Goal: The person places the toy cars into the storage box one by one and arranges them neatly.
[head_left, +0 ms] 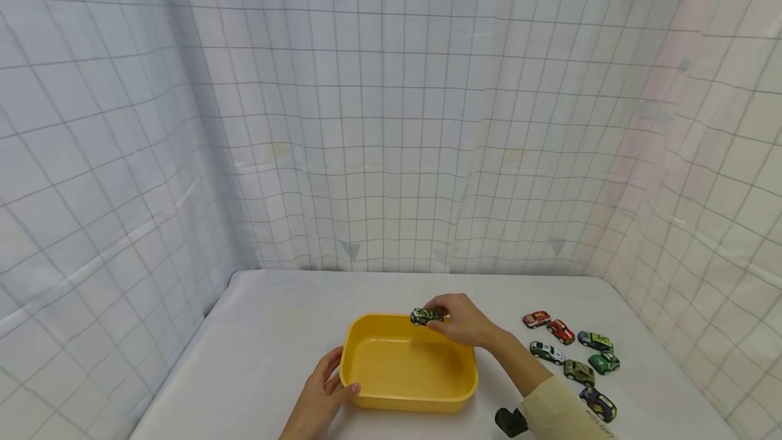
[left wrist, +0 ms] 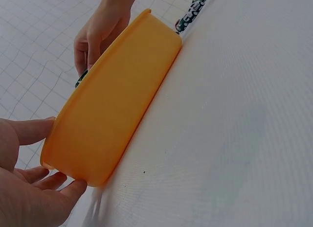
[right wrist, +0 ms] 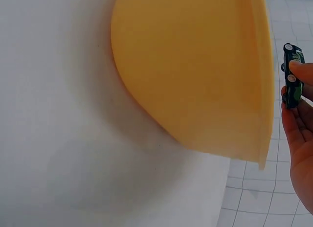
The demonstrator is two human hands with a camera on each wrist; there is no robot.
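Observation:
A yellow rectangular tub stands on the white table, its inside bare in the head view. My left hand grips the tub's left end, thumb at the rim and the other fingers along the outer wall. Between thumb and fingers my right hand pinches a small dark green patterned toy car, held over the tub's far right rim. In the right wrist view the toy car shows its wheels and sits beyond the tub's edge. The left wrist view shows only a bit of it behind the tub wall.
Several toy cars lie right of the tub, among them a red one, a white one, a green one and a dark blue one. A black object lies by the right sleeve. Grid-patterned white cloth walls the table.

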